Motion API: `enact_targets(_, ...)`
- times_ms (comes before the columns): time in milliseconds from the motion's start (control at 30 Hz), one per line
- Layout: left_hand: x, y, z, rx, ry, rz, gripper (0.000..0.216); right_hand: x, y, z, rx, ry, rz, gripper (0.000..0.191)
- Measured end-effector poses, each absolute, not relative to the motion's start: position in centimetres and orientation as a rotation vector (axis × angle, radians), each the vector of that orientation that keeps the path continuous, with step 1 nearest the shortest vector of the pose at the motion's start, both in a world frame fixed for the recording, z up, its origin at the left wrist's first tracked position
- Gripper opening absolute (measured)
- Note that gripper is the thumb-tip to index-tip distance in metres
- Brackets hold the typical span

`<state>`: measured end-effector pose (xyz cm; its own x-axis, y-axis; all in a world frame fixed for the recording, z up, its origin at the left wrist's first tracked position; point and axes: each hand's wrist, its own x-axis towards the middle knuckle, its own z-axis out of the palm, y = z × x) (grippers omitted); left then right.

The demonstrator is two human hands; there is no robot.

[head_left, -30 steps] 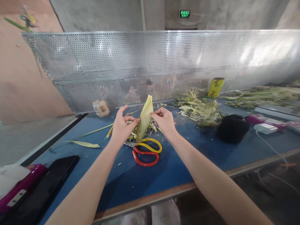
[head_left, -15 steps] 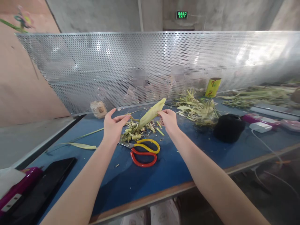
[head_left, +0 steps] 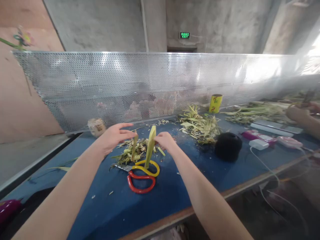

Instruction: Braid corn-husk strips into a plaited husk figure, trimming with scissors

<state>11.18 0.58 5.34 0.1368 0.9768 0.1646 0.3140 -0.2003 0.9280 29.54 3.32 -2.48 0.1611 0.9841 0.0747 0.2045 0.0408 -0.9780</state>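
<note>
My right hand (head_left: 165,140) is closed in a pinch on the edge of a pale green husk-like leaf (head_left: 150,146), which stands nearly upright above the scissors. To its left, my left hand (head_left: 116,137) has thumb and fingertips together on a thin brownish leaf strip (head_left: 134,148) that hangs down. Below both hands lie scissors (head_left: 142,176) with one yellow and one red handle, blades pointing left. Plant scraps (head_left: 127,154) are heaped behind the blades, partly covered by the strip.
A larger heap of leaf strips (head_left: 200,125), a black thread spool (head_left: 228,146) and a yellow tube (head_left: 215,103) are on the blue table (head_left: 140,213). A perforated metal screen (head_left: 100,86) runs behind. Another person's hand (head_left: 298,114) is at far right, near a white charger (head_left: 259,144) with cable.
The pale leaf has swung from a slant to nearly upright. The brownish strip now hangs down from my left hand. The view has shifted, and another person's hand shows at the right.
</note>
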Motion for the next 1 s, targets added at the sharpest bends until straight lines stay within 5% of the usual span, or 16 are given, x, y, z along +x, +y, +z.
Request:
enact_targets(167,21.4,3.8,7.8,1.992,0.884,0.646,0.036,28.1,2.3,-1.8,-1.417,-1.441,1.089,0.017)
enact_targets(367,30.1,8.8,9.5,2.215,1.249,0.998,0.067,28.8,2.8,-1.9,-1.438,-1.436,1.073,0.017)
enact_targets(667,15.5,3.8,6.3,2.311,1.625,1.029,0.067,28.7,3.7,-2.6,-1.284,-1.356,0.787,0.009)
enact_targets(1000,9.7,-1.1,1.3,1.81,1.358,0.926,0.07,26.0,1.8,-2.6,-0.964,-1.504,0.821,0.015)
